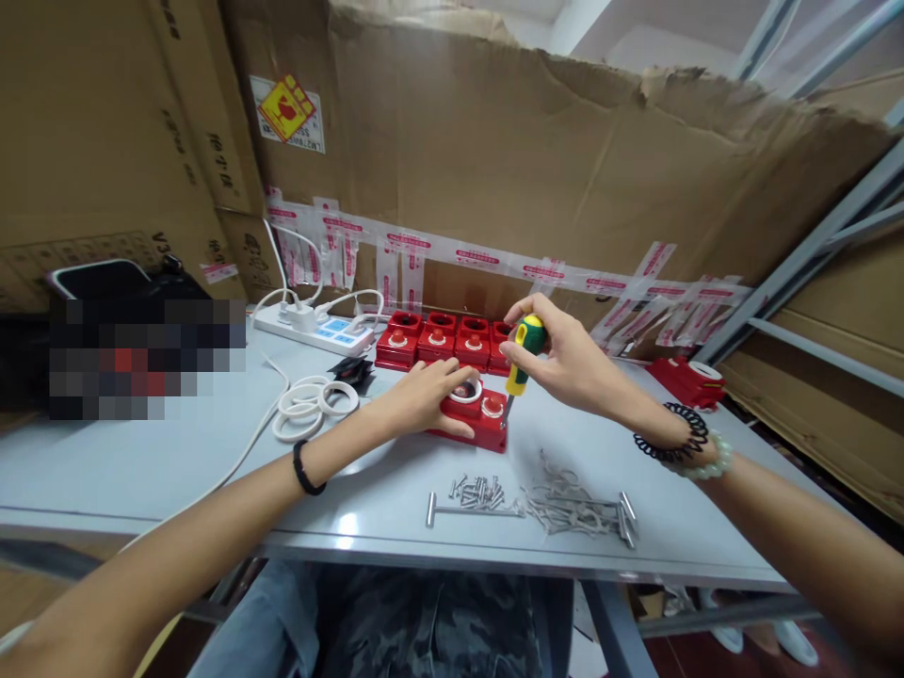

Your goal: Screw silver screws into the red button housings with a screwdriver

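Red plastic is what we are working on: a red housing (475, 418) is lying on the desk (176, 471), and our left hand (424, 395) is pressing flat on it, fingers together. Our right hand (565, 363) is pinching the green-and-yellow screwdriver (524, 350), its tip standing on the housing's right corner. We judge it best to be keeping the shaft upright and the housing pinned. Screws (480, 490) are lying near the desk's front edge. The yellow label (286, 108) on the cardboard is proving too small to read.
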Motion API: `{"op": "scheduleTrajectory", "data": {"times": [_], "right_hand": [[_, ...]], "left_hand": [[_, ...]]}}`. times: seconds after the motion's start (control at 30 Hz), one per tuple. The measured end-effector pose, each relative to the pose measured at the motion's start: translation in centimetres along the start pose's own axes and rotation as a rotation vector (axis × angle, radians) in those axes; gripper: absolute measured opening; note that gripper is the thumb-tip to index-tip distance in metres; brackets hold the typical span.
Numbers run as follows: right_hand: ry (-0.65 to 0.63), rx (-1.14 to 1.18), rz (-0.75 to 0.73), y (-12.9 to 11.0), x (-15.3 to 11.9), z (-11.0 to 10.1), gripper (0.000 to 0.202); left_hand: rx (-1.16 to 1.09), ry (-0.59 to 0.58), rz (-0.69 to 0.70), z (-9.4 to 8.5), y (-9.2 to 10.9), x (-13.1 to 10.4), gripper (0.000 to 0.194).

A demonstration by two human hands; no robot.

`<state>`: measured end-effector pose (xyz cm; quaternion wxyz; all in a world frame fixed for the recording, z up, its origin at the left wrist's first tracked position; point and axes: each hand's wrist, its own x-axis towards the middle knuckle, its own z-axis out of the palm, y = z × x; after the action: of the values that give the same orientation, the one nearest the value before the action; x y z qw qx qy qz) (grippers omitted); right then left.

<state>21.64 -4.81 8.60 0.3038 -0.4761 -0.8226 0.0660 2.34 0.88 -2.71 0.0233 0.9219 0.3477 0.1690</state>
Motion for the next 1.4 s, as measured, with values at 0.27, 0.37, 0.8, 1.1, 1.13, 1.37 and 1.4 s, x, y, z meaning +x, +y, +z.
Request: {"op": "scheduleTrajectory", "data": {"times": [0.27,0.37,0.8,1.1,1.13,1.37,1.4], "right_hand": [[0.19,0.041,-0.038,-0.7,0.2,-1.8,0.014],[0.075,-0.011,0.027,-0.4,0.0,-1.3,0.008],[-0.597,-0.414,0.122,2.7,-1.7,4.3,0.027],[-0.58,-0.527,0.079,1.0,-1.0,3.4,0.011],[-0.563,-0.519,0.076,0.7,-0.9,3.1,0.01],[-0.713,-0.181,0.049,-1.2,-3.4,4.2,0.012],[-0.721,-0.168,0.044,-1.2,-3.8,4.7,0.013]], "left_hand": [[0.019,0.001,-0.007,0.2,-0.1,0.0,0.065],[0.021,0.003,0.0,0.2,-0.1,0.0,0.066],[-0.001,-0.009,-0.01,0.1,-0.2,0.0,0.065],[0.019,0.005,0.005,-0.2,0.1,-0.1,0.061],[0.021,0.009,0.008,-0.2,0.1,-0.1,0.061],[0.028,0.029,0.01,-0.1,0.1,-0.2,0.061],[0.023,0.031,0.011,-0.2,0.1,-0.2,0.062]]}}
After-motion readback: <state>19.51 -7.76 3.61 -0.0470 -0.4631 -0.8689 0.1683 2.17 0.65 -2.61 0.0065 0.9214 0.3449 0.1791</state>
